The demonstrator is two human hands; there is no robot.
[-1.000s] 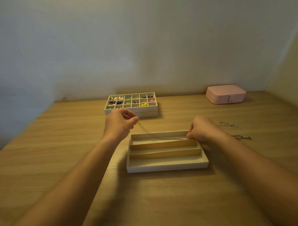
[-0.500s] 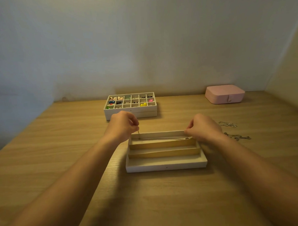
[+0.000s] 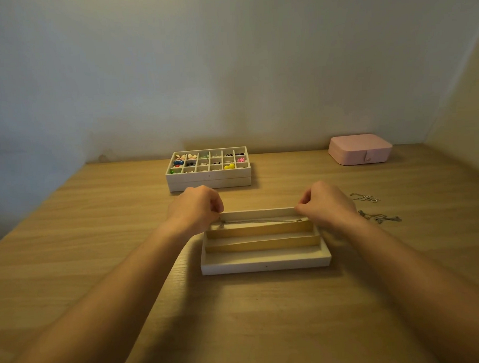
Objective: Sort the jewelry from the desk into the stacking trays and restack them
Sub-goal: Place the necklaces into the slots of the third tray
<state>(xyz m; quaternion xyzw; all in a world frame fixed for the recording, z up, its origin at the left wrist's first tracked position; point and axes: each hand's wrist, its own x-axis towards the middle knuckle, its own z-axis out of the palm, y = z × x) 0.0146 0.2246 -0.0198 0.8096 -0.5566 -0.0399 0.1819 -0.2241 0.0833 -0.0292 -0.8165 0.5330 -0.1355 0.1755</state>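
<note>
A cream tray [image 3: 265,265] with three long slots sits in the middle of the wooden desk. A thin silver chain necklace [image 3: 258,221] lies stretched along its far slot. My left hand [image 3: 195,209] pinches the chain's left end at the tray's far left corner. My right hand [image 3: 326,205] hovers with curled fingers over the far right corner, and the chain's end lies just below its fingertips. Behind, two stacked trays [image 3: 208,179] hold several small colourful earrings in a grid of cells.
Two more silver necklaces [image 3: 366,197] [image 3: 380,218] lie loose on the desk to the right of my right hand. A shut pink jewelry box [image 3: 360,149] stands at the back right, near the wall.
Both hands lowered the chain from a slanted hang into the far slot; it now lies flat along it. My left hand came down to the tray's corner.
</note>
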